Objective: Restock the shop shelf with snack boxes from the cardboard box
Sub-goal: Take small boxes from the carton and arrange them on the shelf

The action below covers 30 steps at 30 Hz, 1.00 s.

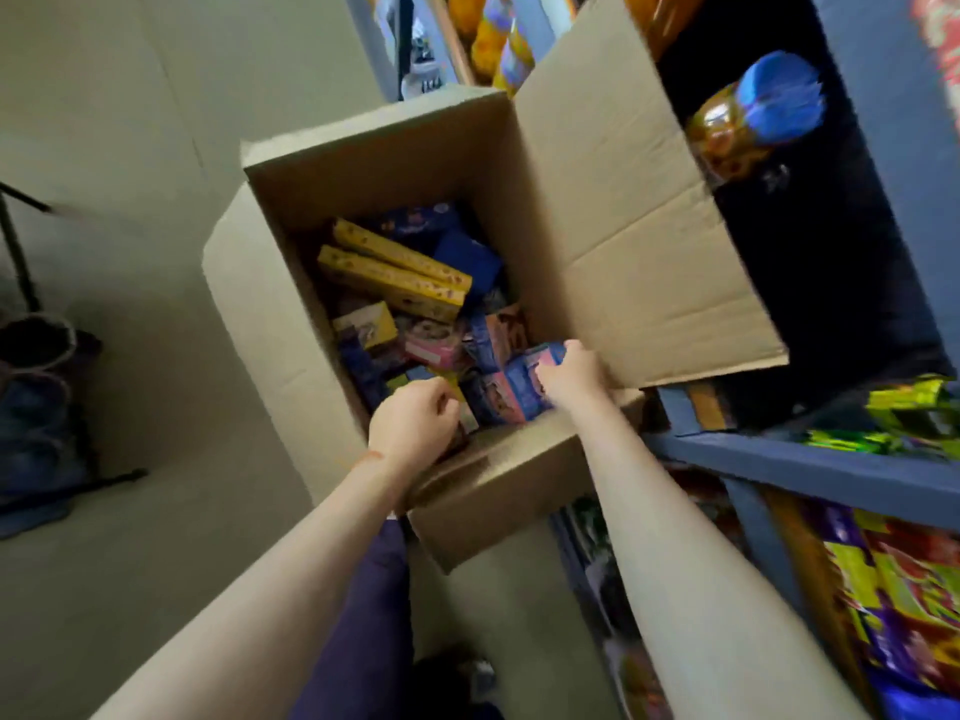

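- You are looking down at a pale, smooth floor; the whole view is somewhat blurred.
- An open cardboard box stands on that floor, its flaps folded outward, just beside a blue-painted shop shelf on your right.
- One wide flap leans up against the shelf's dark upper compartment, where a jar with a blue lid lies tilted.
- The lower shelf compartment holds green, purple and red snack packets; orange bottles show at the top of the view.
- Inside the box lie mixed snack boxes: two long yellow boxes stacked toward the far side, pink and blue ones nearer you.
- Your right hand reaches into the near right corner and grasps a blue and pink snack box, fingers curled over its top edge.
- Your left hand sits at the near wall of the box with its fingers curled inward; whether it holds anything I cannot tell.
- Dark shapes, perhaps bags, sit at the left edge.
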Each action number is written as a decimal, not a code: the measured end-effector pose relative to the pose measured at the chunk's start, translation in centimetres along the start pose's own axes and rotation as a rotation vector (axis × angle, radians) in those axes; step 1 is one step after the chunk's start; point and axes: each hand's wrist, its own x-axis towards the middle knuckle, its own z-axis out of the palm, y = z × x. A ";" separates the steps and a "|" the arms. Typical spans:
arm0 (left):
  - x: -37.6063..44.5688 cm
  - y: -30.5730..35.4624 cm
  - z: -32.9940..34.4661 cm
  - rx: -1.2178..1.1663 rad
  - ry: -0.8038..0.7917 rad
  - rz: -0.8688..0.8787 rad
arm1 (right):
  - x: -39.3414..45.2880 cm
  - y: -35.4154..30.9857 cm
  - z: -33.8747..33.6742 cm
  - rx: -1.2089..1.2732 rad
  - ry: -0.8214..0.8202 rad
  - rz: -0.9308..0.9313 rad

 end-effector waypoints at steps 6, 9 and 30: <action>1.1 -1.2 1.2 -0.037 -0.045 -0.013 | 3.5 0.7 2.8 -0.244 -0.007 0.140; 1.0 -0.8 1.1 -0.057 -0.058 -0.009 | 3.0 0.8 2.3 -0.243 0.030 0.061; -25.3 18.6 2.8 -1.245 -0.512 0.307 | -33.0 20.4 -12.2 0.850 0.395 -0.599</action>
